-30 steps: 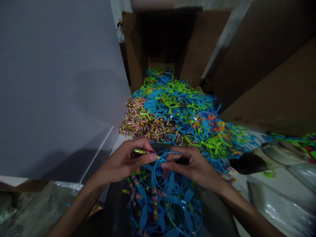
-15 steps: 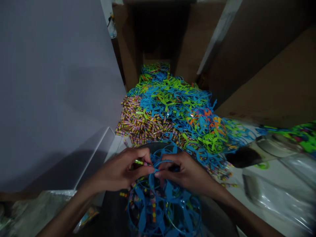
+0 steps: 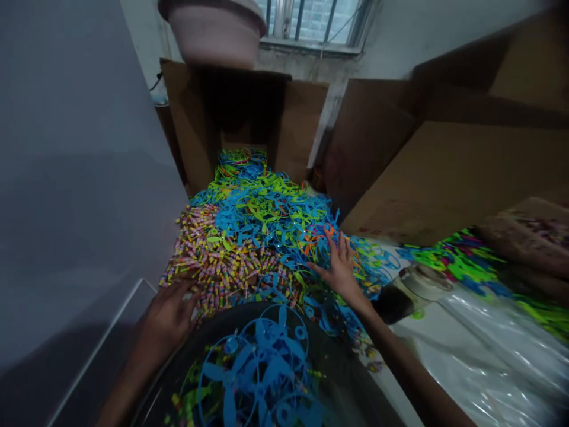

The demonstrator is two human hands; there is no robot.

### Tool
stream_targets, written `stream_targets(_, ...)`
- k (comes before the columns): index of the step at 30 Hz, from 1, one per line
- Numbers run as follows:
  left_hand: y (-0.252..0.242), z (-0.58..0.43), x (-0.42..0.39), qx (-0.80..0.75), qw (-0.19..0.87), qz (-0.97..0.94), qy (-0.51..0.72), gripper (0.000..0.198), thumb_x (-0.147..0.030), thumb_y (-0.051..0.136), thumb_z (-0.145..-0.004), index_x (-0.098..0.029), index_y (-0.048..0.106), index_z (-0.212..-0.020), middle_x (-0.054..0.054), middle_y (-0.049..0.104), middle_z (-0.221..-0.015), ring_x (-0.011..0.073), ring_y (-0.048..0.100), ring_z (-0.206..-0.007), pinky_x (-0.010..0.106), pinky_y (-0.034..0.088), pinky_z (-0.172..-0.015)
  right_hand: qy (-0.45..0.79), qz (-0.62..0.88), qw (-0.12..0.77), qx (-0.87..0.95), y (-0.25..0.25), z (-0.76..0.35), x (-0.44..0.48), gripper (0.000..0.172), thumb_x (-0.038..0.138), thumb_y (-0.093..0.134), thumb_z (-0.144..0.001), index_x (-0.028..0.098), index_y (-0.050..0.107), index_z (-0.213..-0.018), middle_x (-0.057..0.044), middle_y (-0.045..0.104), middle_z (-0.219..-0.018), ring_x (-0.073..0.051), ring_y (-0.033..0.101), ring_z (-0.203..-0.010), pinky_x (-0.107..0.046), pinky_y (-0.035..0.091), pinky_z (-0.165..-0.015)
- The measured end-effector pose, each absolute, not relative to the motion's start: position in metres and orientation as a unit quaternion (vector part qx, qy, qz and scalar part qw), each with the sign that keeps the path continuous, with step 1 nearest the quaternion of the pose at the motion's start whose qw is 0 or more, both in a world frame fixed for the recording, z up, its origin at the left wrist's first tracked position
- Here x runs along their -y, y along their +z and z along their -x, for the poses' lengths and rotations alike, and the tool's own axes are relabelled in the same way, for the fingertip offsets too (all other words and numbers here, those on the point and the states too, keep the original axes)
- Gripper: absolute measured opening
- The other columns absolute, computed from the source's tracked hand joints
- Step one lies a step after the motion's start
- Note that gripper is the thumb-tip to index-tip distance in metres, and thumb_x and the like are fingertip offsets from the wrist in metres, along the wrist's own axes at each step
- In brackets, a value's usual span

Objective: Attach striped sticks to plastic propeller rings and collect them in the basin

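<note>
My right hand (image 3: 340, 270) is open, fingers spread, over a heap of blue, green and orange propeller rings (image 3: 267, 207). At the near left edge of a pile of small striped plastic pieces (image 3: 222, 267), my left hand (image 3: 166, 314) reaches in with loosely curved fingers, apart from each other. Whether its fingertips touch a piece is hard to see. Below both hands stands a dark round tub (image 3: 351, 379). Inside it lie blue propeller rings (image 3: 260, 373) on top of striped pieces.
A cardboard box (image 3: 302, 118) opens behind the heap, with more cardboard (image 3: 444, 178) to the right. Also at right are a dark-bottomed jar (image 3: 411, 290), clear plastic bags (image 3: 480, 362) and green strips (image 3: 448, 252). A pale panel (image 3: 80, 178) borders the left. A pink tub (image 3: 217, 29) sits high at the back.
My hands were together over the tub, fingering a blue ring and a striped piece. Now they are apart, left at the striped pile, right over the rings. The view has tilted up.
</note>
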State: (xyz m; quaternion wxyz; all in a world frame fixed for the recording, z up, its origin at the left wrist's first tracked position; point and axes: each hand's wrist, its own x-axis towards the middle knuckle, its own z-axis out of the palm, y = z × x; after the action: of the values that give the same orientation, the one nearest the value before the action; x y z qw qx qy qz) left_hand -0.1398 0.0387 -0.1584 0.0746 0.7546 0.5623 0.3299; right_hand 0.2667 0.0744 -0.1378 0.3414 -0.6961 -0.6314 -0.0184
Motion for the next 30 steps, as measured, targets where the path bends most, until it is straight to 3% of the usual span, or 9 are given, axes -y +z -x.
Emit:
stream_targets(2, -0.190, 0.142, -0.054, -0.561, -0.003, -0.781, 0.274, 0.043, -0.042, 0.042, -0.094, -0.017, 0.066, -0.119, 0.015, 0.063, -0.129, 0.0332, 0.058, -0.120, 0.048, 0.045, -0.102, -0.014, 0.731, 0.276, 0.625, -0.150, -0.279, -0.096, 0.099, 0.069, 0.065, -0.076, 0.026, 0.025, -0.155, -0.014, -0.003, -0.166, -0.050, -0.002, -0.149, -0.072, 0.019, -0.110)
stream_targets(5, -0.219, 0.139, -0.064, -0.567, -0.087, -0.788, 0.225, 0.045, -0.036, 0.043, -0.094, -0.018, 0.060, -0.131, 0.017, 0.055, -0.138, 0.0342, 0.050, -0.129, 0.049, 0.046, -0.101, 0.019, 0.729, 0.219, 0.648, -0.152, -0.281, -0.121, 0.091, 0.062, 0.065, -0.080, 0.033, 0.024, -0.156, -0.014, 0.015, -0.165, -0.046, 0.017, -0.148, -0.067, 0.027, -0.110)
stream_targets(8, -0.229, 0.131, -0.066, -0.587, -0.125, -0.776, 0.194, 0.043, -0.034, 0.043, -0.095, -0.018, 0.060, -0.131, 0.018, 0.058, -0.130, 0.0339, 0.057, -0.118, 0.045, 0.051, -0.090, 0.020, 0.709, 0.214, 0.672, -0.148, -0.271, -0.130, 0.079, 0.054, 0.062, -0.085, 0.031, 0.030, -0.154, -0.013, 0.037, -0.157, -0.037, 0.037, -0.142, -0.055, 0.036, -0.110)
stream_targets(11, -0.233, 0.126, -0.067, -0.607, -0.132, -0.760, 0.190, 0.040, -0.030, 0.042, -0.096, -0.018, 0.060, -0.129, 0.017, 0.061, -0.118, 0.0316, 0.063, -0.103, 0.040, 0.053, -0.079, 0.014, 0.687, 0.205, 0.697, -0.148, -0.257, -0.123, 0.072, 0.045, 0.065, -0.085, 0.029, 0.038, -0.150, -0.011, 0.044, -0.152, -0.034, 0.047, -0.135, -0.048, 0.044, -0.106)
stream_targets(15, -0.242, 0.127, -0.074, -0.571, -0.102, -0.771, 0.263, 0.035, -0.026, 0.041, -0.093, -0.013, 0.062, -0.117, 0.016, 0.068, -0.104, 0.0294, 0.067, -0.094, 0.040, 0.053, -0.081, 0.017, 0.658, 0.188, 0.729, -0.151, -0.242, -0.105, 0.064, 0.037, 0.067, -0.082, 0.026, 0.049, -0.143, -0.012, 0.045, -0.151, -0.035, 0.046, -0.136, -0.049, 0.044, -0.106)
stream_targets(20, -0.236, 0.133, -0.071, -0.564, -0.048, -0.762, 0.313, 0.022, -0.026, 0.042, -0.092, -0.019, 0.061, -0.101, 0.009, 0.073, -0.091, 0.0224, 0.070, -0.085, 0.031, 0.054, -0.077, 0.034, 0.623, 0.184, 0.759, -0.143, -0.237, -0.088, 0.053, 0.035, 0.069, -0.082, 0.024, 0.056, -0.132, -0.013, 0.046, -0.149, -0.033, 0.049, -0.133, -0.046, 0.045, -0.106)
stream_targets(23, -0.219, 0.128, -0.062, -0.595, 0.000, -0.721, 0.356, 0.020, -0.030, 0.045, -0.092, -0.021, 0.061, -0.102, 0.006, 0.074, -0.092, 0.0199, 0.070, -0.078, 0.029, 0.053, -0.072, 0.066, 0.588, 0.225, 0.774, -0.133, -0.236, -0.080, 0.044, 0.043, 0.069, -0.083, 0.027, 0.059, -0.122, -0.009, 0.053, -0.142, -0.026, 0.054, -0.128, -0.039, 0.046, -0.104)
stream_targets(26, -0.202, 0.123, -0.053, -0.638, 0.022, -0.670, 0.379, 0.022, -0.031, 0.047, -0.093, -0.023, 0.062, -0.105, 0.006, 0.074, -0.103, 0.0199, 0.071, -0.081, 0.029, 0.053, -0.073, 0.111, 0.572, 0.329, 0.743, -0.124, -0.234, -0.076, 0.038, 0.046, 0.073, -0.078, 0.025, 0.065, -0.108, -0.009, 0.063, -0.128, -0.029, 0.055, -0.125, -0.044, 0.041, -0.108)
stream_targets(30, -0.189, 0.122, -0.045, -0.657, 0.093, -0.619, 0.421, 0.027, -0.041, 0.052, -0.092, -0.021, 0.066, -0.104, 0.006, 0.074, -0.102, 0.0203, 0.070, -0.077, 0.029, 0.052, -0.074, 0.136, 0.582, 0.419, 0.683, -0.109, -0.231, -0.077, 0.028, 0.048, 0.060, -0.086, 0.022, 0.070, -0.087, -0.011, 0.068, -0.122, -0.032, 0.056, -0.123, -0.049, 0.035, -0.111)
